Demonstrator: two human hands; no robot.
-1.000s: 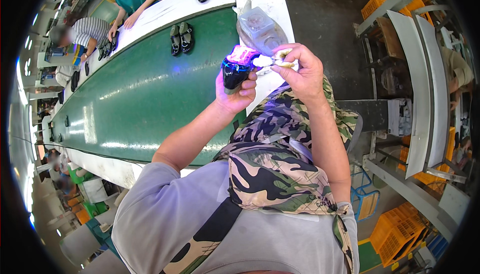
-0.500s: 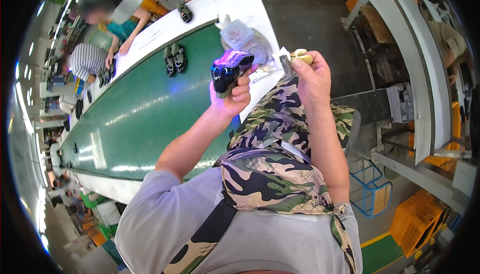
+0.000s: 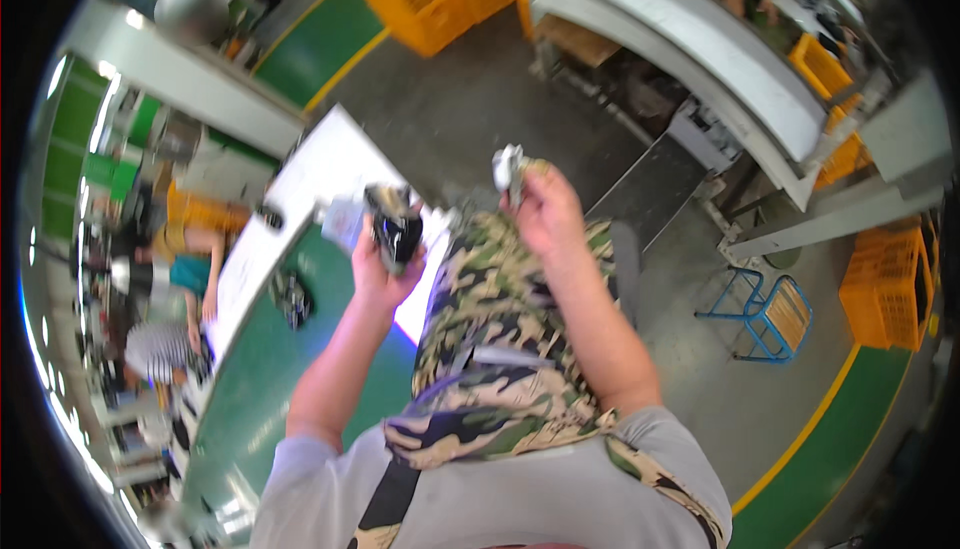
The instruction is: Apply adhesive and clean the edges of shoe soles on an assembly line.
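Note:
My left hand is closed around a glossy black shoe, held up over the white table edge. Motion blurs the shoe's outline a little. My right hand is raised in front of the camouflage apron, its fingers pinching a small crumpled whitish-grey piece. Whether that piece is cloth or paper cannot be made out. The two hands are apart. Just left of the held shoe, partly covered by my hand, is a clear plastic tub.
More black shoes lie on the green work surface. People work along the table's far left side. Orange crates stand ahead, with another orange crate at right. A blue-framed stool and white-topped rack are to my right.
The view has swung right, so the table now sits further left. The shoe has tilted in my left hand, and its purple-lit side no longer shows. Both hands still hold their things.

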